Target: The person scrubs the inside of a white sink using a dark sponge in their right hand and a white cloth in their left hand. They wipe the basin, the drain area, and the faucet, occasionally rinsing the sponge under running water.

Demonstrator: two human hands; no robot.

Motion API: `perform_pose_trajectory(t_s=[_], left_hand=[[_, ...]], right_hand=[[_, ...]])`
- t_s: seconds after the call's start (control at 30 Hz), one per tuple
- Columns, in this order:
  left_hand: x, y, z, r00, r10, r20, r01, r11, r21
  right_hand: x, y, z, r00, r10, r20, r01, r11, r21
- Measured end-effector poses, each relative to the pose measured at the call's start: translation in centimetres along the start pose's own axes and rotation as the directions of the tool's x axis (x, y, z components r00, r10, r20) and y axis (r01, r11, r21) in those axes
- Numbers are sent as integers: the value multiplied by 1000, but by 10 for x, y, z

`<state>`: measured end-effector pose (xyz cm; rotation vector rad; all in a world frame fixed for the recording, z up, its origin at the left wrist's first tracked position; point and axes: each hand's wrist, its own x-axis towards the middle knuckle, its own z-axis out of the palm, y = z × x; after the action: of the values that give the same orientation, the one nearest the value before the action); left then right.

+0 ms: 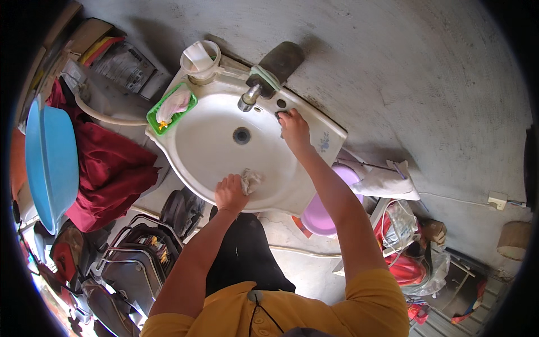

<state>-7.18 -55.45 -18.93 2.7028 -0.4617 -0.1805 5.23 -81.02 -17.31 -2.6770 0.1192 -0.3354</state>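
A white ceramic washbasin lies before me, with a dark drain in its bowl. At the bowl's front, my left hand grips a crumpled, whitish cloth or plastic wad against the inner wall. My right hand is at the bowl's back right rim, its fingertips pinching a small dark object, too covered to name. Left of that hand is the metal tap, with a pale green band tied around its dark base. A round hole shows in the basin deck just behind my right fingers.
On the basin's left stand a green tray holding a pale pouch and a clear plastic tub. A blue basin and dark red cloth are at left. Stacked metal-framed chairs stand lower left; a purple basin sits below right.
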Motion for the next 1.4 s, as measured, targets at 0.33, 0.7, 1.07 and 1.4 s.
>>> perform_pose_trajectory(t_s=[0.33, 0.7, 1.07, 1.4], left_hand=[[-10, -28, 71, 965, 133, -228, -148, 988, -49], [-5, -13, 49, 929, 148, -339, -142, 989, 44], [-15, -33, 63, 961, 127, -247, -107, 990, 92], [-9, -18, 53, 990, 104, -99, -98, 993, 61]], right_hand=[[23, -18, 30, 981, -139, -137, 137, 990, -17], [44, -46, 42, 982, -44, -183, 28, 996, -85], [-4, -9, 13, 987, 29, -160, -45, 995, -92], [-8, -19, 10, 994, 67, -90, -74, 995, -70]])
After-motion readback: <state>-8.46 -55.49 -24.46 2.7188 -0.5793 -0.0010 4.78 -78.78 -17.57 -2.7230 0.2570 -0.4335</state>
